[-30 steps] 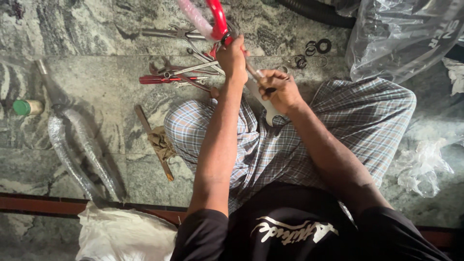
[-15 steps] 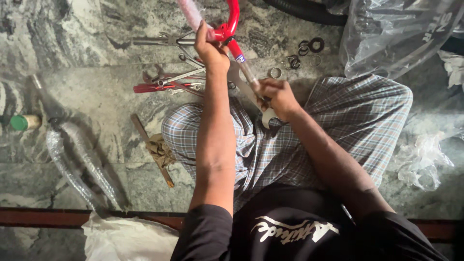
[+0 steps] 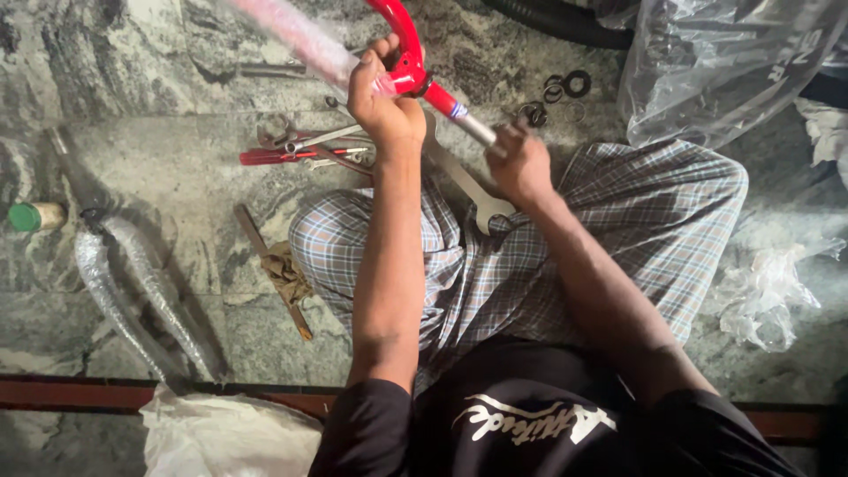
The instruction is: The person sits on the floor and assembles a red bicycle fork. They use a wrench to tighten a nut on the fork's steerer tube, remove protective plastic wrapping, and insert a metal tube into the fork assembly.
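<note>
Fingers of my left hand [image 3: 382, 104] are wrapped tight around the red bicycle fork [image 3: 408, 55] at its crown, holding it up above my lap. Fingers of my right hand [image 3: 519, 164] are curled shut around the fork's bare metal steerer tube [image 3: 473, 129], at its lower end; whether a small part is pinched inside that grip, I cannot tell.

Position of the work: the fork runs diagonally from the top centre of the view down toward my right hand, with one leg sleeved in pale pink wrap [image 3: 300, 40].

Step in hand, as I judge it: fitting or seating hardware on the steerer while the left hand steadies the fork. The next move calls for a firm hold at the crown and a square, straight action along the tube, with the open-ended spanner [image 3: 468, 190] within reach; it lies across my checked cloth, just beneath the tube.

Count of items:
- Forks in hand: one.
- Spanners on the lap: one.
- Red-handled tools [image 3: 291, 155] on the stone floor [image 3: 159, 168]: at least two, overlapping.
- Black rings [image 3: 565, 87] near the plastic sheet [image 3: 715, 71]: about four.
- Wrapped mudguard-like pieces [image 3: 132, 291]: two, lying well to my left.
- Green-capped bottle [image 3: 34, 216]: one.
</note>
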